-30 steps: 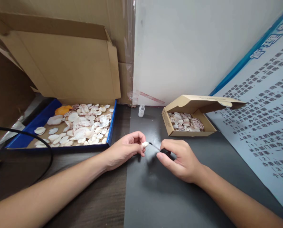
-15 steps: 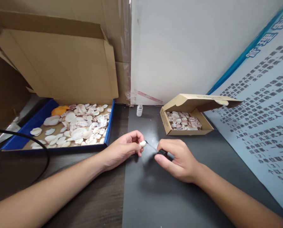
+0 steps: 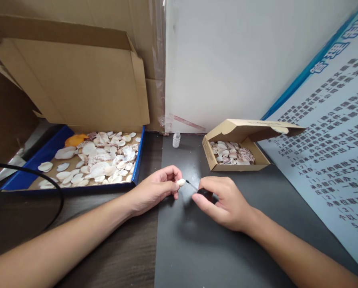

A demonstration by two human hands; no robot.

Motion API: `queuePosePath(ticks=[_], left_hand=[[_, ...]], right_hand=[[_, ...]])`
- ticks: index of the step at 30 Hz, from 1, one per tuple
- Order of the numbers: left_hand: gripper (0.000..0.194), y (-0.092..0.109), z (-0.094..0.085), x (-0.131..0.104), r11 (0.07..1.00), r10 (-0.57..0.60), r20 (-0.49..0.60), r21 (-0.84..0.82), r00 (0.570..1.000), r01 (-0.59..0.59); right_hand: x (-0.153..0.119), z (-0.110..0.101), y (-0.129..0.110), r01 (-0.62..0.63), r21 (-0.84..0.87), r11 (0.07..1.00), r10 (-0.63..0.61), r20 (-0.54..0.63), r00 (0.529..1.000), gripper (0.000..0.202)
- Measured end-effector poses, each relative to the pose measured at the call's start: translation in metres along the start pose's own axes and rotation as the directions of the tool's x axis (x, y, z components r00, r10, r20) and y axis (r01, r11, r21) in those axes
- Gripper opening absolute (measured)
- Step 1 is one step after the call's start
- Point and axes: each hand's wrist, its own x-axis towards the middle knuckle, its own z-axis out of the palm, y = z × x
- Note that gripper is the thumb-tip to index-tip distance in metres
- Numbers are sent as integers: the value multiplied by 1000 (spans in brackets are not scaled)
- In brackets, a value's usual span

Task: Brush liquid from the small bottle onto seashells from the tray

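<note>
Between thumb and fingers, my left hand (image 3: 159,187) pinches a small whitish ribbed shell (image 3: 181,182). Facing it, my right hand (image 3: 224,200) grips the black cap of a small brush (image 3: 205,193). The brush's thin stem points left, and its dark tip is at the right edge of the shell; whether they touch I cannot tell. Behind both hands, a small clear bottle with a white label (image 3: 176,140) stands upright, with no cap on it.
At the left, a blue-edged cardboard box (image 3: 139,160) holds several shells and an orange piece. A smaller open box (image 3: 209,154) with shells stands at the right. A black cable (image 3: 60,196) curves at far left; a printed sheet (image 3: 326,160) is at right.
The brush tip has shifted slightly right, from the shell's upper side to its right edge. The shell is turned a little in my left hand.
</note>
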Motion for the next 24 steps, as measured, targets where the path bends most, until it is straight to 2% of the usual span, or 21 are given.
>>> queuePosePath(ticks=[3,6,8,10,12,18,24], left_hand=[[24,-1,0,-1,1000,3,-1,-5,1000,-3],[25,-2,-1,-1,1000,1,6,-18,1000,-1],[25,-2,-1,0,1000,1,10,-25,1000,-1],[25,-2,-2,1,1000,-1,20,-24,1000,1],[26,-2,-2,1,1000,-2,28,-22,1000,3],[31,-4,-1,2,1000,6,17,-27,1000,-5],[29,-6,-2,1,1000,6,17,-8,1000,-6]], right_hand=[[0,0,0,-12,-5,1000,11,-46,999,33],[0,-1,-1,24,33,999,-25,36,999,29],[1,-2,0,-32,-12,999,32,73,997,32],[1,-2,0,-112,-81,990,115,36,993,37],[2,-2,1,-139,-109,984,139,-8,990,39],[-1,1,1,-44,10,999,43,68,997,29],[-1,0,1,-152,-45,987,154,40,987,33]])
